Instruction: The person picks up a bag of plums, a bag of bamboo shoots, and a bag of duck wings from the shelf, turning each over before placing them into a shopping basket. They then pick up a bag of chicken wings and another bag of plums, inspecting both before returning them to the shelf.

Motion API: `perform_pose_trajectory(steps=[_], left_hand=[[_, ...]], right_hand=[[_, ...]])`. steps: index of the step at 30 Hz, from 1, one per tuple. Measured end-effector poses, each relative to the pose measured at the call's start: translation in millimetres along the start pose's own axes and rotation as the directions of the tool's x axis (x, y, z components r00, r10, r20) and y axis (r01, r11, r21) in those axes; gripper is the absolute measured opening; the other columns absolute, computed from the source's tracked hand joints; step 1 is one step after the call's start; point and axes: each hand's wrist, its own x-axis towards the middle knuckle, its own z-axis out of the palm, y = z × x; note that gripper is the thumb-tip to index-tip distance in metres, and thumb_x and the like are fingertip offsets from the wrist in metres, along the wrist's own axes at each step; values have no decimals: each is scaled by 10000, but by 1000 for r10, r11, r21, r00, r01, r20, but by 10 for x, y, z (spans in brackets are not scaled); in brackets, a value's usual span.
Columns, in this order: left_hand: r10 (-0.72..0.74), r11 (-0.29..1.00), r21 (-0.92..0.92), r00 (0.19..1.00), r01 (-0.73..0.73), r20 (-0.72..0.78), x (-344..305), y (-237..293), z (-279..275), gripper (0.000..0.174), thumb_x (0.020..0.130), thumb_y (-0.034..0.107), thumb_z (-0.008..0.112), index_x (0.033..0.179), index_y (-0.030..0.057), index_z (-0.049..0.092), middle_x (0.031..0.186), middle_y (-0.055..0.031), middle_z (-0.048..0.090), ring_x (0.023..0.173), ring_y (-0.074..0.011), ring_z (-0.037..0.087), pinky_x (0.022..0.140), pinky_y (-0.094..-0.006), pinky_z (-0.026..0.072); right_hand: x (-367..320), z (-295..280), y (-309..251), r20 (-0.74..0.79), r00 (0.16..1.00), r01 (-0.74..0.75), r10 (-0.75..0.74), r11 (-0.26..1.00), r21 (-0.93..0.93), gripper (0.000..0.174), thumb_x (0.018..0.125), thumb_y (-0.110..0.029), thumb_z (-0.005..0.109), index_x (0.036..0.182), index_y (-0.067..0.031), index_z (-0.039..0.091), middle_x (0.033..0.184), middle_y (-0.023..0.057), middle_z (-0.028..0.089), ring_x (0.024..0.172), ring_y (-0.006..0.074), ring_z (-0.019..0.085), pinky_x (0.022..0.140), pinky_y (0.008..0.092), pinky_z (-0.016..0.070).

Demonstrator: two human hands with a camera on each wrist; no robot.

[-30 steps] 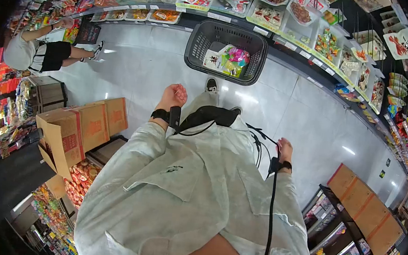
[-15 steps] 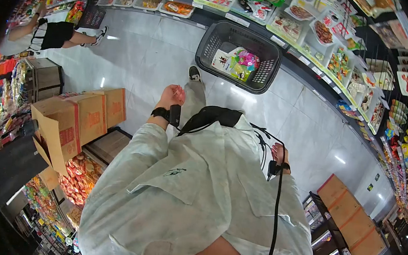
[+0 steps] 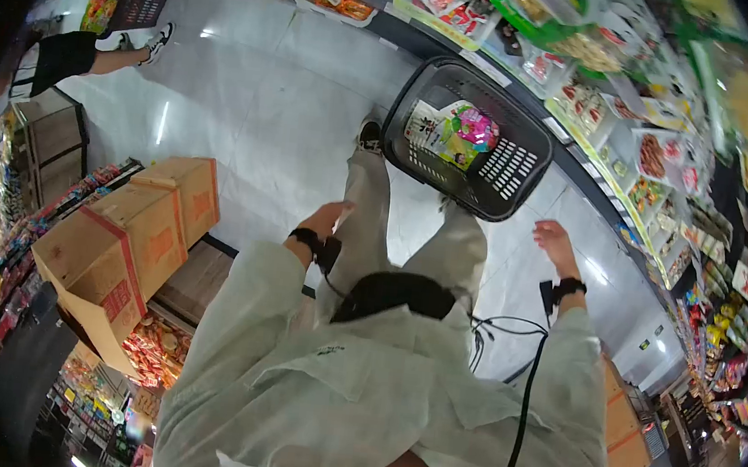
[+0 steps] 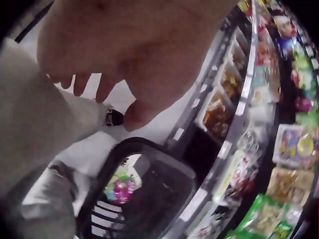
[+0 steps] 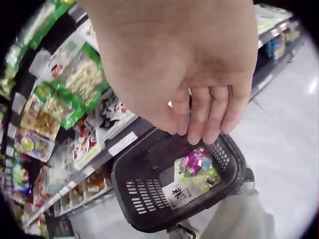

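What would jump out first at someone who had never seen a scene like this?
Probably the dark basket on the floor just ahead of the person's feet, with a bright pink packet inside. Next, the crowded shelves curving along the right, and the big cardboard boxes on the left.

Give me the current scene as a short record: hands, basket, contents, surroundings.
Left hand: open, relaxed, empty
Right hand: open, fingers slightly bent, empty
Basket: dark plastic, on the floor beside the shelf
Contents: white, green and pink packaging; item count unclear
Surroundings: cardboard boxes; another person, partly visible
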Motion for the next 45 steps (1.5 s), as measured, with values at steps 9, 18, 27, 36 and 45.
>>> perform_pose_trajectory(steps=[9, 18, 27, 36, 45], left_hand=[[-66, 777, 525, 874, 348, -482, 767, 213, 128, 1441, 505, 451, 933, 1492, -41, 5, 1424, -302, 341, 1302, -481, 400, 1064, -526, 420], [22, 842, 457, 829, 286, -559, 704, 304, -77, 1375, 525, 373, 941, 1482, -45, 46, 1397, -315, 313, 1294, -465, 380, 1095, -529, 367], [132, 813, 541, 837, 216, -532, 749, 342, -40, 1317, 551, 323, 929, 1497, 4, 70, 1387, -297, 319, 1291, -449, 372, 1095, -523, 357], [114, 765, 591, 849, 256, -515, 732, 156, 21, 1333, 553, 419, 907, 1491, -15, 66, 1351, -330, 375, 1264, -491, 420, 1077, -538, 379], [321, 276, 957, 947, -90, -4, 571, 484, 428, 1224, 627, 448, 869, 1536, 10, 177, 1500, -278, 332, 1368, -488, 341, 1102, -572, 327]], right_hand=[[3684, 2029, -205, 229, 933, 348, -276, 853, -388, 321, 861, -299, 635, 1050, -45, 689, 990, 189, 712, 917, 314, 694, 813, 402, 536], [5341, 3628, 874, 283, 932, 273, -227, -73, -959, 809, 900, -312, 537, 1586, -119, 153, 1644, 130, 158, 1503, 357, 163, 1202, 463, 195], [5340, 3642, 939, 94, 904, 228, -417, 282, -932, 487, 846, -266, 547, 1304, -98, 547, 1202, 95, 616, 1073, 284, 544, 929, 439, 386], [3607, 2968, 588, 29, 833, 451, -553, 647, -615, 153, 810, -130, 710, 923, -51, 644, 865, 139, 689, 861, 326, 659, 738, 441, 498], [86, 1659, -1341, -362, 794, 511, -489, 859, -38, 236, 832, -91, 778, 806, -25, 553, 742, 14, 593, 693, 92, 529, 655, 267, 460]])
